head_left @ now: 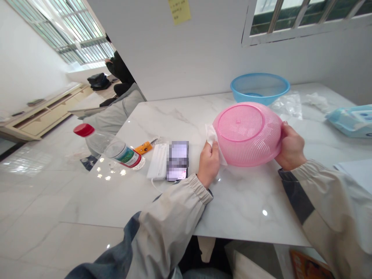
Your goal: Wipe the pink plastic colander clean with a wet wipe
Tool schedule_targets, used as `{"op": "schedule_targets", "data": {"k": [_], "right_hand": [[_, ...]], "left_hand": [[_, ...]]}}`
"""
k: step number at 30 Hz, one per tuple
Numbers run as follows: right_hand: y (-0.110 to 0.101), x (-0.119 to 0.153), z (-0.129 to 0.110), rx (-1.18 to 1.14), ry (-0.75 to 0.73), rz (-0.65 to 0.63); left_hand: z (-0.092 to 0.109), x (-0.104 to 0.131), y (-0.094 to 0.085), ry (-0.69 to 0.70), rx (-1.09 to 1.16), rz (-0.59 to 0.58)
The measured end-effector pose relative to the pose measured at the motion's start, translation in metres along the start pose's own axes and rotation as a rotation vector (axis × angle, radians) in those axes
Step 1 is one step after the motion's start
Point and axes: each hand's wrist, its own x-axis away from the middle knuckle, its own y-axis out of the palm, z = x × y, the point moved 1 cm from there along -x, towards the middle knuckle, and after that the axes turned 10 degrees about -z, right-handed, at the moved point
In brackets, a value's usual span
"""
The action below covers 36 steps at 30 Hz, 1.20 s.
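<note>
A pink plastic colander (pixel 250 135) is held bottom up over the white marble-patterned table (pixel 238 217). My left hand (pixel 208 162) is closed on a white wipe (pixel 211 135), pressing it against the colander's left rim. On the opposite side, my right hand (pixel 290 147) grips the colander's right edge, its fingers partly hidden behind it. Behind the colander stands a blue basin (pixel 260 87), with a clear plastic bag (pixel 287 104) beside it.
Left of my left hand lie a phone (pixel 178 161), a white power bank (pixel 157 162) with a cable, an orange item (pixel 143 148) and a bottle (pixel 116 151). A wipes pack (pixel 351 121) is at right. A person (pixel 120 69) sits far back left.
</note>
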Motion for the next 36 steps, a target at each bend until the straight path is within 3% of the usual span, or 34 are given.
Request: {"op": "schedule_targets", "data": {"k": [11,19,25,36], "right_hand": [[0.006,0.005,-0.003,0.001,0.017,0.019],[0.001,0.002,-0.002,0.020,-0.005,-0.006],[-0.004,-0.003,0.002,0.030,-0.061,0.002],[0.001,-0.001,-0.001,-0.006,-0.064,0.008]], "left_hand": [[-0.002,-0.002,-0.003,0.011,-0.054,-0.011],[-0.002,0.000,-0.008,-0.033,-0.064,0.114],[0.002,0.002,-0.009,0.035,-0.052,0.216],[0.000,0.003,-0.008,-0.052,-0.085,0.164]]}}
